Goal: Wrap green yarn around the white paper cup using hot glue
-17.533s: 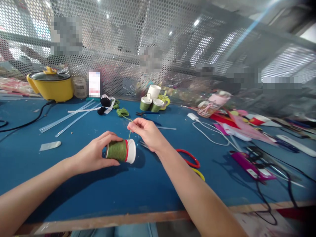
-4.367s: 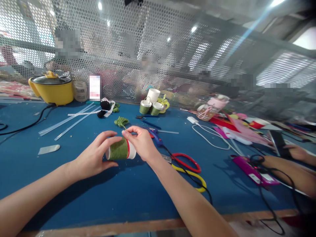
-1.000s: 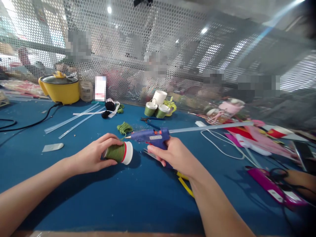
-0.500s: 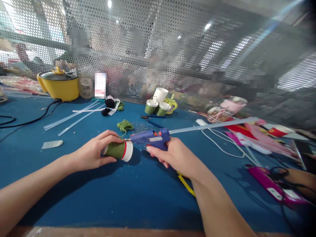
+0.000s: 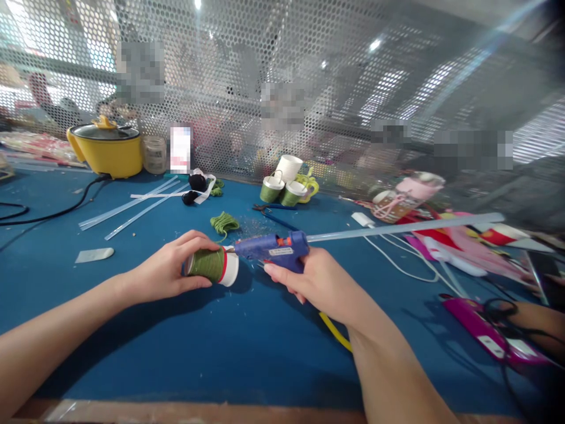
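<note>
My left hand point(image 5: 176, 266) is closed round a small white cup point(image 5: 230, 268) that lies on its side, wrapped in green yarn with a red band near the rim. My right hand point(image 5: 315, 277) grips a blue hot glue gun point(image 5: 278, 247), a long clear glue stick point(image 5: 406, 227) jutting from its back. The gun's nozzle is at the red band, close to my left fingertips; whether it touches cannot be made out. Just behind the cup sits a bundle of green yarn point(image 5: 224, 222), its strand running to the cup.
Pliers point(image 5: 276, 207) and several yarn-wrapped cups point(image 5: 272, 189) stand further back. At left are loose glue sticks point(image 5: 141, 203), a yellow pot point(image 5: 108, 152) and a jar point(image 5: 154, 154). A purple power strip point(image 5: 481, 330) with cables lies at right, near another person's arm point(image 5: 534, 323).
The glue gun and my right hand have shifted slightly right, and the glue stick's far end has swung a little. The cup stays in my left hand, nearly unmoved.
</note>
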`<action>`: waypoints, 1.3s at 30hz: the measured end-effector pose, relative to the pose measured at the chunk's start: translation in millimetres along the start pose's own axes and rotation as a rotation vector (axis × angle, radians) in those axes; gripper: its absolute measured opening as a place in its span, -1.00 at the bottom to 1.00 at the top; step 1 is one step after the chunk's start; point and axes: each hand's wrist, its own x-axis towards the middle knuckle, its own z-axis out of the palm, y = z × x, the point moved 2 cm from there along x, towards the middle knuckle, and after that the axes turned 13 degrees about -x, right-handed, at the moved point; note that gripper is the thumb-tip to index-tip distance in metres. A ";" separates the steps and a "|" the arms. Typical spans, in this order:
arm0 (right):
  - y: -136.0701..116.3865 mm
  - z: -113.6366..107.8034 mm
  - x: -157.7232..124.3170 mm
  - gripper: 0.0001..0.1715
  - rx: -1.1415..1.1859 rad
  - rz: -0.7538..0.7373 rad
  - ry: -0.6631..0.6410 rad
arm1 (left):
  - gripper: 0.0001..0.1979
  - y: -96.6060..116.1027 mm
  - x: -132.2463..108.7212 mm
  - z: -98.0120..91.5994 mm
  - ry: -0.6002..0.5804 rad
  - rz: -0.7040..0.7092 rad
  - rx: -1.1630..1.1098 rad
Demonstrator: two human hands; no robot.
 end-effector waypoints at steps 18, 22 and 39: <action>-6.9 -4.5 -4.8 -0.69 -0.084 0.000 -0.002 | -0.60 1.7 0.6 -0.2 0.038 -0.086 -0.035; -9.2 -5.0 -6.1 -0.71 -0.091 -0.002 -0.004 | -0.61 2.1 1.0 -0.1 0.049 -0.103 -0.042; -10.7 -3.9 -9.7 -0.72 -0.087 0.004 -0.023 | -0.60 0.4 0.6 -1.2 0.066 -0.137 -0.043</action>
